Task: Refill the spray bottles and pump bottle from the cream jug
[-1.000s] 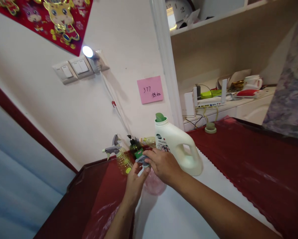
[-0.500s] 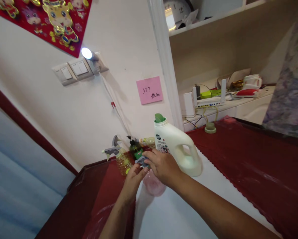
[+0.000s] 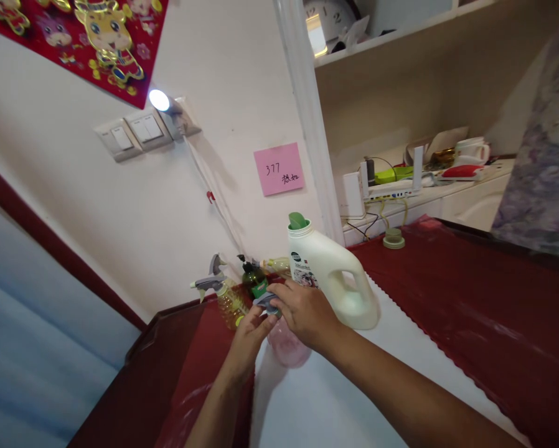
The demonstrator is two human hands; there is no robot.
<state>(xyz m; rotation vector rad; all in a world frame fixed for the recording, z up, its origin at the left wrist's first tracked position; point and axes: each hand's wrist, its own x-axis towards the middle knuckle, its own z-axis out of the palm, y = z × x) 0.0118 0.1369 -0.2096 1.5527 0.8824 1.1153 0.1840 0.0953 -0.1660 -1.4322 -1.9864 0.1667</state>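
A round, see-through pink bottle [image 3: 289, 350] stands on the white cloth, a grey pump top [image 3: 263, 301] on its neck. My left hand [image 3: 249, 339] pinches the near left side of the pump top with thumb and fingers. From the right, my right hand [image 3: 310, 311] is closed on the same top, its fingers over the far side and hiding part of the bottle. Just behind my right hand, a large pale-green detergent jug [image 3: 358, 305] stands upright, its mouth uncapped with a green spout showing. Whether the pump top is screwed on cannot be seen.
Left of the pink bottle are a yellowish spray bottle [image 3: 229, 305] and a dark green pump bottle [image 3: 254, 280]. A pale green cap [image 3: 394, 239] lies on the red tablecloth [image 3: 475, 305]. A white router [image 3: 391, 190] with cables sits on the shelf behind.
The view has shifted very slightly. Both hands stay on the grey pump top, with hardly any visible movement.
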